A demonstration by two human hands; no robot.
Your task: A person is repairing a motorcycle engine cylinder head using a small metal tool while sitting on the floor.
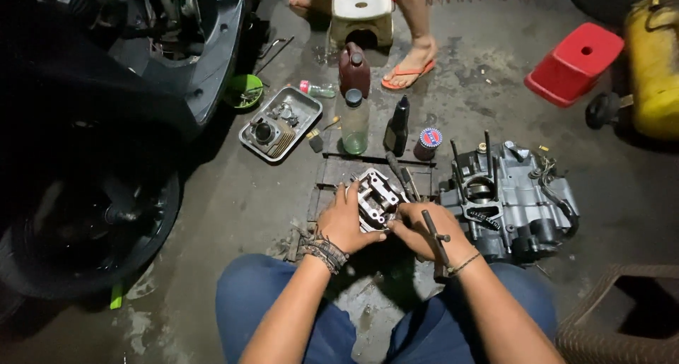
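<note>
A grey metal cylinder head [378, 194] rests on a small wooden pallet [339, 173] on the concrete floor between my knees. My left hand [346, 222] grips its left side, with braided bracelets on that wrist. My right hand [424, 230] is closed on a dark T-handle tool [435, 237] and presses against the lower right of the cylinder head. A grey engine block [509, 194] with upright studs sits just right of my right hand.
A metal tray [279, 124] with engine parts lies up left. A clear bottle [354, 124], dark red bottle [353, 68], black bottle [398, 127] and small can [428, 143] stand behind. A scooter wheel [78, 222] is left. Another person's sandalled foot [414, 63], red stool [574, 62].
</note>
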